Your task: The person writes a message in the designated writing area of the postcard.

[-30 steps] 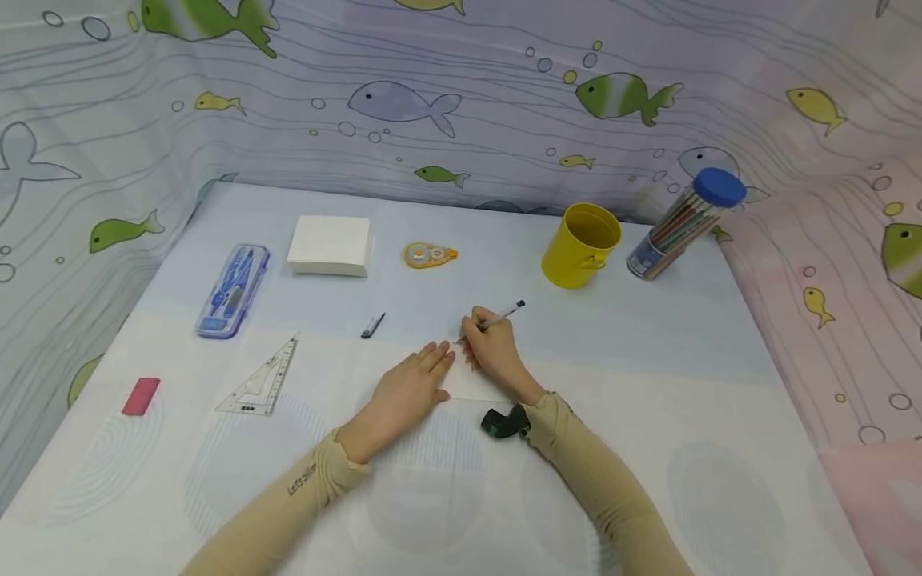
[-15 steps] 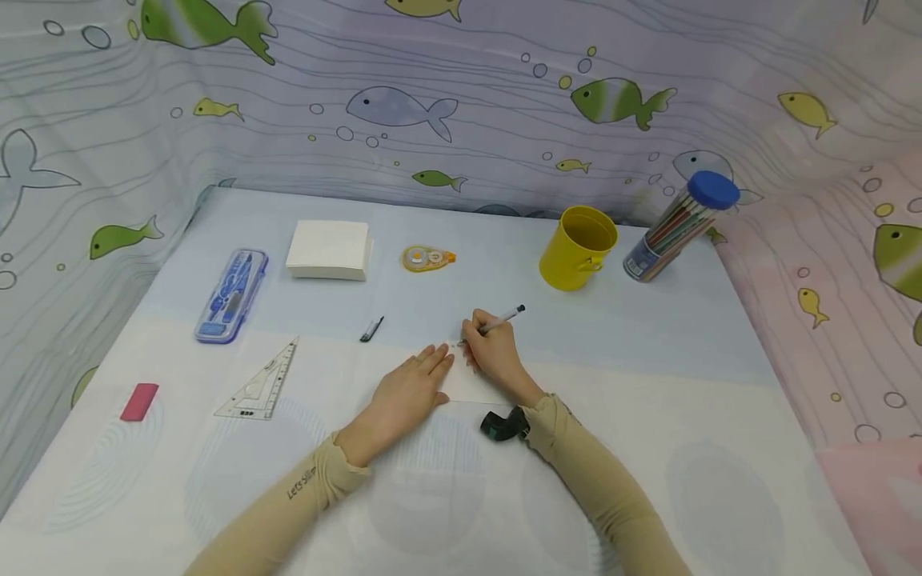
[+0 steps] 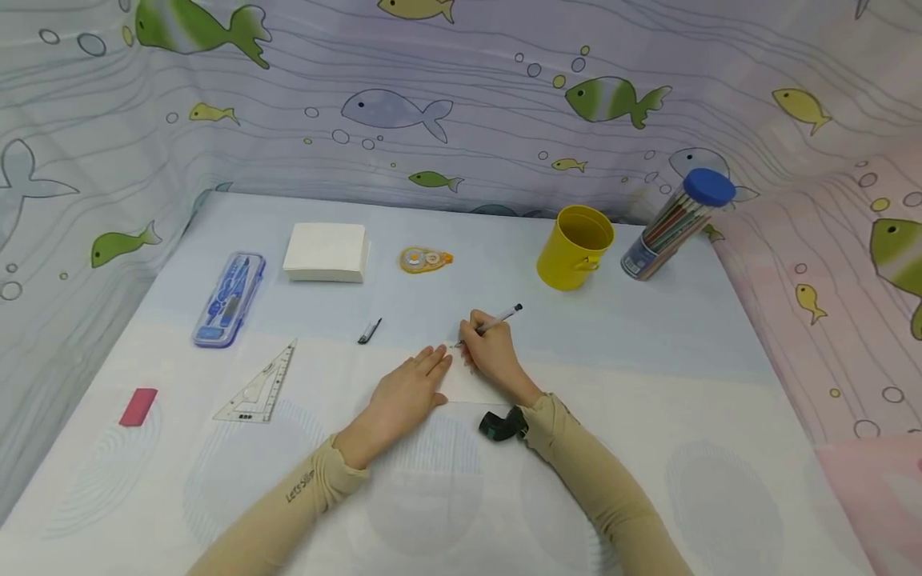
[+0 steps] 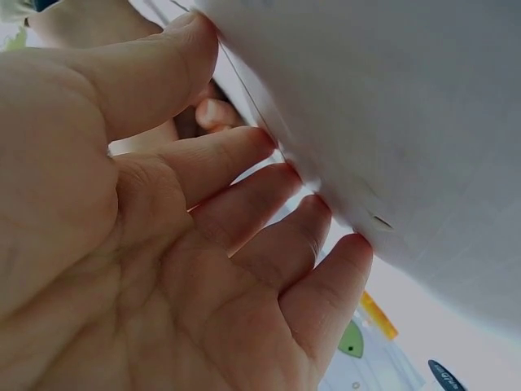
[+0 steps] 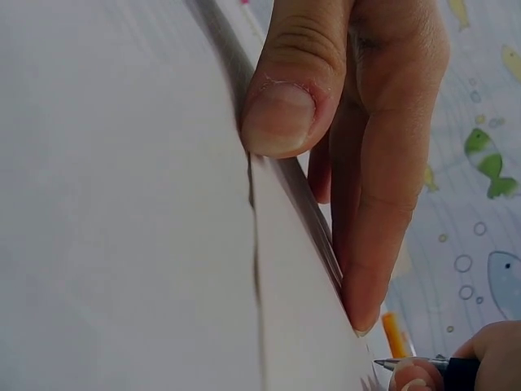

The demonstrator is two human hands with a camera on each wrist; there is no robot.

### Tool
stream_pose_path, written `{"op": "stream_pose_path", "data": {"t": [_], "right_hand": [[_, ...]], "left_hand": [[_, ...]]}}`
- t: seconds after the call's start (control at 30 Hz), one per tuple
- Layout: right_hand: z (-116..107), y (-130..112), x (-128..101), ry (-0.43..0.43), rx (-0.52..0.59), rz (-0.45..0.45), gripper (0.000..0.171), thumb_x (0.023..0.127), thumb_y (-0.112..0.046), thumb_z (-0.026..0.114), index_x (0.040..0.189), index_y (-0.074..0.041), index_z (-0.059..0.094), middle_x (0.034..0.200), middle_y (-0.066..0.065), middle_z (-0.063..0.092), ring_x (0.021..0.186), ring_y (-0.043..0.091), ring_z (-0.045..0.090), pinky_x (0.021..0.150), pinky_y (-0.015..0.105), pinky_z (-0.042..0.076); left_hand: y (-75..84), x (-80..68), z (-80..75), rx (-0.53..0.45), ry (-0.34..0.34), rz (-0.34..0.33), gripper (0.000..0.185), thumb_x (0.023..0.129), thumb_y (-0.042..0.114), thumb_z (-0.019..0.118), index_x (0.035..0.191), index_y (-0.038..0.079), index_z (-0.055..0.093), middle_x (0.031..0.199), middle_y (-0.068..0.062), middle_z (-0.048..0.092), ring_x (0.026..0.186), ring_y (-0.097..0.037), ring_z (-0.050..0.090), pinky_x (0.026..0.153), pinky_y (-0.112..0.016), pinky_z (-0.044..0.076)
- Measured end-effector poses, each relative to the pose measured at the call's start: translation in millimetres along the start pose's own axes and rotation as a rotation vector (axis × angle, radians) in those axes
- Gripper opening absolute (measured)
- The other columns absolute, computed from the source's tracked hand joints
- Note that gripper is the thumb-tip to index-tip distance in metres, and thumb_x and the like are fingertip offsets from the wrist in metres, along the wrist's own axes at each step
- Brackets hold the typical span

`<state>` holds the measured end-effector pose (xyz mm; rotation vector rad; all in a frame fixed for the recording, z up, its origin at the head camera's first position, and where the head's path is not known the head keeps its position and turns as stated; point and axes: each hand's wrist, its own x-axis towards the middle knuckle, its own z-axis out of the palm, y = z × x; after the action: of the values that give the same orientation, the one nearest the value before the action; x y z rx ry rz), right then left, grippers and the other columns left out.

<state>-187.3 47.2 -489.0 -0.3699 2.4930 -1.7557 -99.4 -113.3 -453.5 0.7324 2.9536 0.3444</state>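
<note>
My right hand [image 3: 493,352] pinches a pen [image 3: 510,312] with a clear barrel and dark end, tilted to the upper right. Its point meets a sheet of white paper [image 3: 471,386], beside a few tiny marks. My left hand [image 3: 403,390] lies flat on the paper's left part, fingers extended, tips close to the pen point. In the left wrist view the fingertips [image 4: 352,248] touch the white surface. The right wrist view has the pen tip [image 5: 389,363] at the bottom right, past the left fingers. A pen cap [image 3: 370,331] lies to the left.
Around the hands lie a clear set square [image 3: 268,392], a pink eraser [image 3: 138,407], a blue geometry case [image 3: 229,301], a white paper stack [image 3: 326,250] and an orange correction tape [image 3: 425,259]. At the back right stand a yellow cup [image 3: 569,260] and a tube of pencils [image 3: 673,228].
The head view shifts slightly. Both hands keep nearly the same place on the paper, and the pen point makes only small movements near the left fingertips.
</note>
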Motion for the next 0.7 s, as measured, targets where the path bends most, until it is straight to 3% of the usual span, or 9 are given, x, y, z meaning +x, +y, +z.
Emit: {"op": "stream_pose_path", "data": {"t": [0.27,0.7], "right_hand": [[-0.3,-3.1,-1.4,0.015,-0.009,-0.006,0.036,0.095,-0.008,0.048,0.059,-0.009,0.04,0.043,-0.001,0.048,0.031,0.005,0.043,0.031,0.019,0.034],[0.6,0.4,-0.4,-0.001,0.017,0.014,0.037,0.095,-0.008,0.049,0.06,-0.009,0.04,0.045,0.001,0.049,0.032,0.006,0.044,0.032,0.019,0.037]], "left_hand": [[0.7,-0.6,-0.2,-0.014,0.001,-0.001,0.058,0.091,0.028,0.066,0.136,-0.004,0.051,0.147,-0.019,0.047,0.136,-0.034,0.046,0.111,-0.045,0.041],[1.4,-0.3,-1.4,-0.021,-0.01,-0.01,0.058,0.091,0.027,0.066,0.137,-0.004,0.051,0.147,-0.019,0.046,0.137,-0.034,0.045,0.112,-0.045,0.041]]}}
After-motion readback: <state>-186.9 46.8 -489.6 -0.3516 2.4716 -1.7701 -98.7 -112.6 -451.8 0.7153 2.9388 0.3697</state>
